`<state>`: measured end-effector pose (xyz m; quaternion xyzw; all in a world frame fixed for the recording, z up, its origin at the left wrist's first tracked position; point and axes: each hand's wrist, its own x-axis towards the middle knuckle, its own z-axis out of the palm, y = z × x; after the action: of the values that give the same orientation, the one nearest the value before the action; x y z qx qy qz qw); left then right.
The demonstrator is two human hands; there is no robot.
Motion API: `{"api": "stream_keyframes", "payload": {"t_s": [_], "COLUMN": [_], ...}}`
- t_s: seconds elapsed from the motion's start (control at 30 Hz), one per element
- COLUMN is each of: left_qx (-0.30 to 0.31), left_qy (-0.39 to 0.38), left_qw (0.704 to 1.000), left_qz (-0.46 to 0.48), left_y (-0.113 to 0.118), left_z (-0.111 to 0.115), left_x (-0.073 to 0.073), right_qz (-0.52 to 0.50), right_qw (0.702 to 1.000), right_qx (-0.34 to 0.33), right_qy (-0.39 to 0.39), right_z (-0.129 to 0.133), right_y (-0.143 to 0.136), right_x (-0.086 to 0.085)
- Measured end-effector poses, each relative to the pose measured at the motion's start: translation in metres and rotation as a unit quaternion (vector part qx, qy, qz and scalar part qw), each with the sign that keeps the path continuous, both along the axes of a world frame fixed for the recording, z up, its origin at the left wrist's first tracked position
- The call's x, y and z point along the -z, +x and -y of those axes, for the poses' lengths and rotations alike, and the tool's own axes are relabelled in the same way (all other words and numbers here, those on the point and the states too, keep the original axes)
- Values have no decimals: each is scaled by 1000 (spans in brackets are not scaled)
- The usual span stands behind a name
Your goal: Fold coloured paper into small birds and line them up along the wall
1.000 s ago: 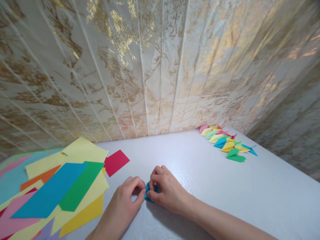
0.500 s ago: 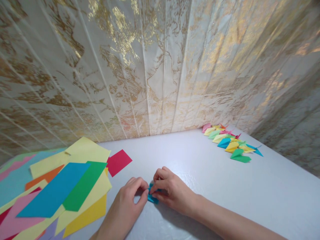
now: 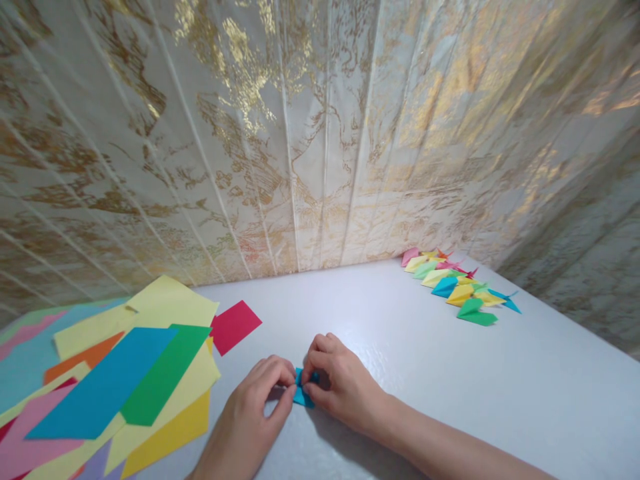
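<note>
A small folded piece of blue paper (image 3: 303,396) lies low over the white table, between my two hands. My left hand (image 3: 263,393) pinches its left edge with thumb and forefinger. From the other side, my right hand (image 3: 340,377) grips the paper with thumb and fingers bent close together. Fingers cover much of the paper, so its full folded shape is hidden.
Loose coloured paper sheets (image 3: 165,303) pile up at the left, with a red sheet (image 3: 239,327) at their edge. Several folded paper figures (image 3: 450,287) stand in rows at the back right of the white table (image 3: 310,300). A gold-patterned curtain (image 3: 310,167) hangs behind.
My right fingers have shifted slightly on the blue paper, and a little more of its left part shows. The whole view has moved very slightly.
</note>
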<state>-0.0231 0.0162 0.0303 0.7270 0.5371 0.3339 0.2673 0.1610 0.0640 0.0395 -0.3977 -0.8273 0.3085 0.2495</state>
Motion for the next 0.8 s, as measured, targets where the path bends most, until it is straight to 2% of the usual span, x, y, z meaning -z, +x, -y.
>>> {"api": "stream_keyframes", "payload": {"t_s": [0.13, 0.27, 0.37, 0.57, 0.67, 0.8], "left_qx": [22, 16, -7, -72, -90, -123], "left_qy": [26, 31, 51, 101, 90, 41], "left_qw": [998, 993, 992, 987, 987, 990], "left_qz": [-48, -116, -119, -104, -97, -56], "left_y": [-3, -11, -15, -10, -6, -3], "left_z": [3, 2, 2, 4, 3, 2], "left_x": [4, 10, 16, 20, 19, 16], "right_qz": [2, -9, -16, 16, 19, -30], "right_qw": [999, 992, 990, 989, 992, 995], "right_qx": [-11, -107, -133, -128, -93, -60], "right_qy": [39, 68, 55, 66, 78, 77], "right_z": [-1, -8, -13, -11, -9, -7], "right_y": [1, 9, 15, 10, 3, -2], "right_x": [5, 6, 1, -2, 5, 8]}}
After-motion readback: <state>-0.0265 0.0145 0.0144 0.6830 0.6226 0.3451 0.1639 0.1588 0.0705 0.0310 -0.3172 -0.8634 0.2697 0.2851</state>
